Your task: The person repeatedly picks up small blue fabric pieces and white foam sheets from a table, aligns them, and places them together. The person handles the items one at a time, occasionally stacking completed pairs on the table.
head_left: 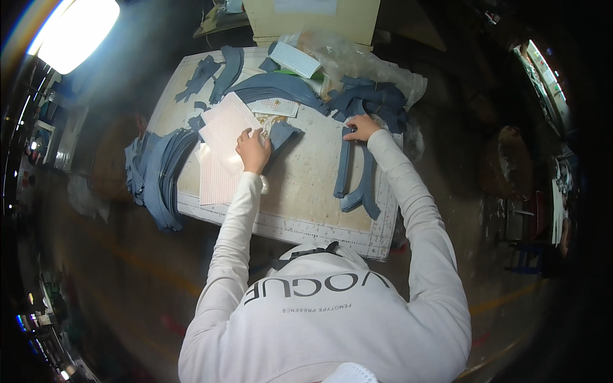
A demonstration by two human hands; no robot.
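My left hand rests with fingers apart on a pink lined sheet. Close beside its fingertips lies a small stack of blue-grey cut fabric. My right hand, thumb and fingers closed, grips the upper end of blue-grey fabric strips on the right part of the table. One strip is straight; a curved fabric piece lies next to it, its lower end forked. A second pink sheet sits partly under the first.
The table has ruler markings along its edges. Curved fabric stacks hang over its left edge. More fabric, a white lined sheet, a printed card and clear plastic lie at the back, before a cream-coloured box.
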